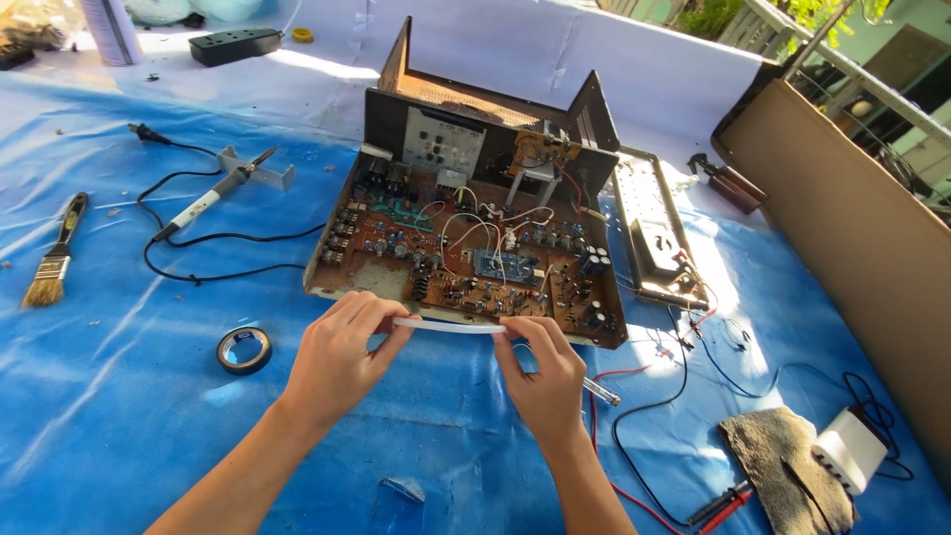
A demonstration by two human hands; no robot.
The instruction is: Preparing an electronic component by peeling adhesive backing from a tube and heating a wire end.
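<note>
A thin white strip is held stretched between the left hand and the right hand, each pinching one end with narrow fingers, just above the front edge of the opened amplifier chassis; a slim clear-handled tool is also tucked under the right hand. The strip could be snapped or let slip if pulled too taut, and the loose white wires on the circuit board could be snagged. A pale rectangular label plate is seen on the dark rear panel, a roll of black tape lies on the blue sheet, and a flat brown cardboard panel stands at the right
</note>
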